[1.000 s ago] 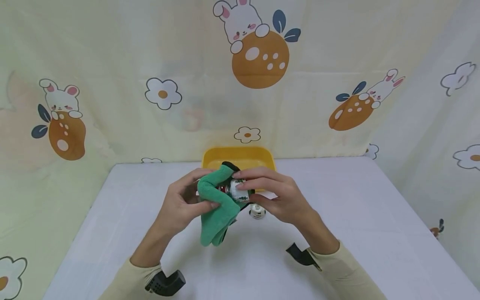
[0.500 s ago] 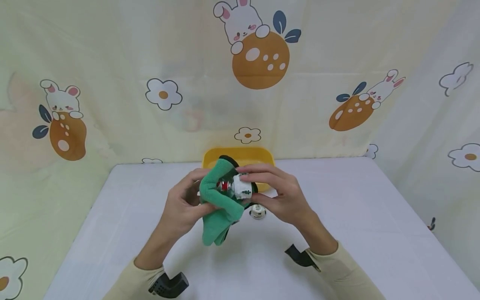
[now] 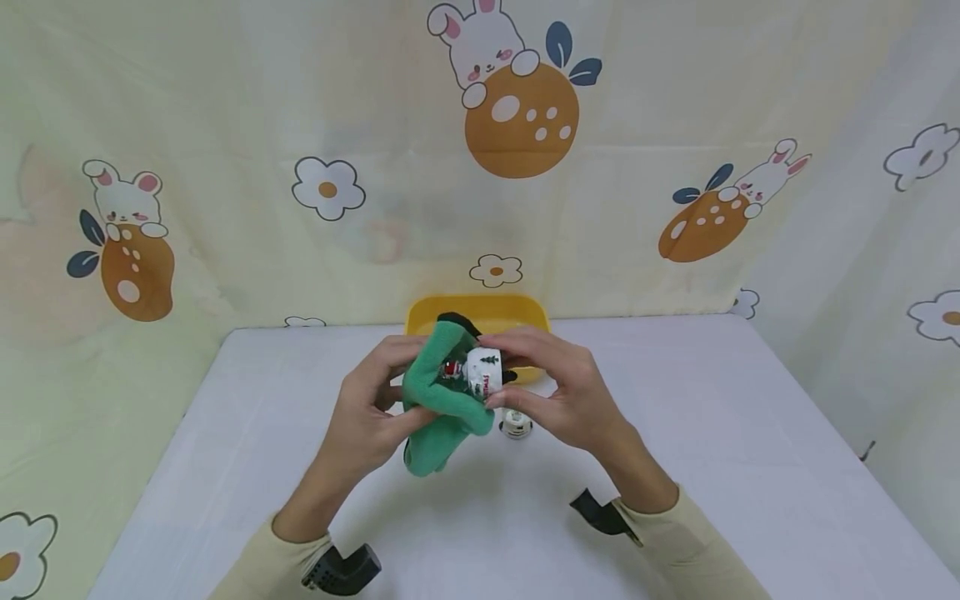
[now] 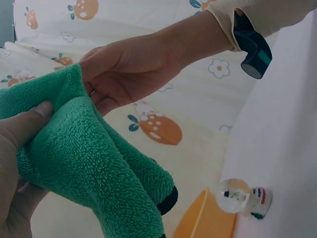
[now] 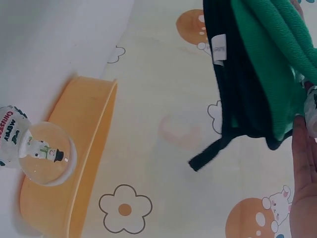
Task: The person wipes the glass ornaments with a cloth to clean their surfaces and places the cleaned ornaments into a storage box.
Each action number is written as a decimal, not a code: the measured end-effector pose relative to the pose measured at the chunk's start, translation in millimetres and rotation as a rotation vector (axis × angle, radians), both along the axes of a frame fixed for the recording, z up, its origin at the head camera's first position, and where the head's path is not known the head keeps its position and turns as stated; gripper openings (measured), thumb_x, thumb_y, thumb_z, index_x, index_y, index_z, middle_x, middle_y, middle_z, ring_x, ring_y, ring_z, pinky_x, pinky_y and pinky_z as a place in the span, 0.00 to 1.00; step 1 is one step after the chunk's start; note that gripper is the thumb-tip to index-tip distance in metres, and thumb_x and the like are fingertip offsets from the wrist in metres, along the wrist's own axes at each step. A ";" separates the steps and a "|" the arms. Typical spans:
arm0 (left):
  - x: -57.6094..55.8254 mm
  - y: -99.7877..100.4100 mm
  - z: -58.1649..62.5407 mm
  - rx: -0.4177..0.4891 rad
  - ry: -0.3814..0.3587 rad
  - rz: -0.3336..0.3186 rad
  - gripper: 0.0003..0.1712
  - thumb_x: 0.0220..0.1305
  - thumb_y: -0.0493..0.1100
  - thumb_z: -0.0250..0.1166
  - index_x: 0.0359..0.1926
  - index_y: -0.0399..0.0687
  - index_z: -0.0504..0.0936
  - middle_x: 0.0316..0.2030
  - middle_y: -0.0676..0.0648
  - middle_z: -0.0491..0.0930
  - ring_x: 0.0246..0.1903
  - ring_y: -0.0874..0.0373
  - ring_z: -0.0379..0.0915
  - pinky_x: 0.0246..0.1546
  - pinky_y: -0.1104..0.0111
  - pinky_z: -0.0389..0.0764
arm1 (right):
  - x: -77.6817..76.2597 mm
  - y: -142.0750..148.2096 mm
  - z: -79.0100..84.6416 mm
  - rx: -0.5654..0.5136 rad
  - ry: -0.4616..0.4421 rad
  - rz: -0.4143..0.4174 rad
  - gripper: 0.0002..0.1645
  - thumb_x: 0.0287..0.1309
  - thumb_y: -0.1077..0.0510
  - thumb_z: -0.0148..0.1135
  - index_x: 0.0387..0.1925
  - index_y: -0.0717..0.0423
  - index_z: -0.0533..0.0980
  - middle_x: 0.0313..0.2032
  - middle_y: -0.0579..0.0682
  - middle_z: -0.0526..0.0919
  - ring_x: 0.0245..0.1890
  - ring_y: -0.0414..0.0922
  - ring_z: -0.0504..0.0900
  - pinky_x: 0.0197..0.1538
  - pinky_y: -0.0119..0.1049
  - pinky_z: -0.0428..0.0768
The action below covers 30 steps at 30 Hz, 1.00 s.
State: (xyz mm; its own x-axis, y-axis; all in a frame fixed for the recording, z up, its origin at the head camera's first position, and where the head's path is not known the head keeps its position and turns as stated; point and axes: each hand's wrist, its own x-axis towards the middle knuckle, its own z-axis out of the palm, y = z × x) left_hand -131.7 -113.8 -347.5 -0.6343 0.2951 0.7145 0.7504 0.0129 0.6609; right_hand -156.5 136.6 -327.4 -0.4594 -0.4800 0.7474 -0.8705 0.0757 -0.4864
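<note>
The globe (image 3: 474, 372) was held above the table (image 3: 660, 400), between the two hands, with its long axis running roughly sideways. The base (image 3: 489, 375) faced the right hand (image 3: 553, 371); the dome (image 3: 452, 370) faced the left hand (image 3: 375, 408) and lay within a fold of the green cloth (image 3: 442, 404). The right hand was the nearer of the two to the base, and gripped it between the thumb on the near side and the fingers on the far side. The left hand gripped the cloth, thumb on the near face and fingers behind; whether these fingers pressed on the dome through the cloth could not be determined. Part of the cloth hung loose below the left thumb. Both forearms converged from the person's side of the table, wrists apart and fingertips directed inward. In the left wrist view, the cloth hid the right fingertips. A second globe (image 3: 516, 423) stood upright on the table, below the right hand and on the near side of the yellow tray (image 3: 480, 302). The tray rested beyond the hands, partly covered by them in the head view.
</note>
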 end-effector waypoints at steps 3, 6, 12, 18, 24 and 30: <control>1.1 -0.1 -0.6 -0.058 0.032 0.061 0.36 0.50 0.21 0.74 0.61 0.35 0.74 0.58 0.37 0.76 0.59 0.52 0.77 0.40 0.64 0.88 | 0.5 0.2 0.1 0.006 -0.033 -0.001 0.32 0.62 0.45 0.69 0.59 0.62 0.78 0.50 0.55 0.85 0.46 0.46 0.85 0.48 0.38 0.88; 1.7 -0.4 -1.0 -0.113 0.078 0.117 0.39 0.47 0.20 0.75 0.61 0.35 0.74 0.58 0.37 0.76 0.58 0.50 0.77 0.40 0.67 0.88 | 1.1 0.5 0.4 0.017 -0.069 -0.005 0.31 0.62 0.44 0.68 0.58 0.61 0.78 0.48 0.53 0.85 0.43 0.45 0.86 0.46 0.37 0.88; 0.8 -0.5 -1.5 -0.176 0.144 0.152 0.35 0.52 0.27 0.76 0.62 0.37 0.76 0.58 0.36 0.75 0.57 0.44 0.76 0.41 0.71 0.87 | 2.7 1.6 1.7 0.030 -0.140 -0.035 0.26 0.57 0.53 0.76 0.54 0.60 0.80 0.45 0.50 0.86 0.38 0.42 0.86 0.43 0.37 0.89; -0.4 -0.2 -1.3 -0.125 0.100 0.127 0.34 0.49 0.22 0.76 0.59 0.37 0.78 0.58 0.36 0.75 0.58 0.47 0.76 0.42 0.70 0.87 | 5.7 0.9 5.9 0.065 -0.187 -0.044 0.29 0.51 0.68 0.77 0.57 0.61 0.80 0.49 0.51 0.86 0.41 0.43 0.87 0.45 0.36 0.88; -1.2 -1.9 0.0 -0.019 -0.024 0.007 0.34 0.47 0.17 0.73 0.57 0.33 0.78 0.57 0.35 0.74 0.60 0.53 0.74 0.43 0.62 0.88 | 6.1 1.5 6.8 0.088 -0.187 0.017 0.33 0.53 0.72 0.73 0.61 0.62 0.77 0.55 0.55 0.83 0.49 0.47 0.85 0.48 0.39 0.88; -2.4 -4.3 -0.4 0.043 -0.122 -0.119 0.32 0.50 0.19 0.71 0.57 0.32 0.76 0.58 0.41 0.76 0.57 0.52 0.77 0.42 0.55 0.88 | 4.2 2.9 3.0 0.090 -0.161 0.072 0.33 0.51 0.72 0.74 0.61 0.62 0.77 0.55 0.55 0.82 0.53 0.47 0.82 0.50 0.40 0.87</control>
State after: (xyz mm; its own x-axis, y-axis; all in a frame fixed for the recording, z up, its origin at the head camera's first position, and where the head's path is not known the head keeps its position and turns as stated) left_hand -134.1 -118.0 -347.9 -0.6798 0.3438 0.6478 0.6589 -0.1017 0.7454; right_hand -152.3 139.5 -324.4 -0.5312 -0.5779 0.6196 -0.7870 0.0655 -0.6135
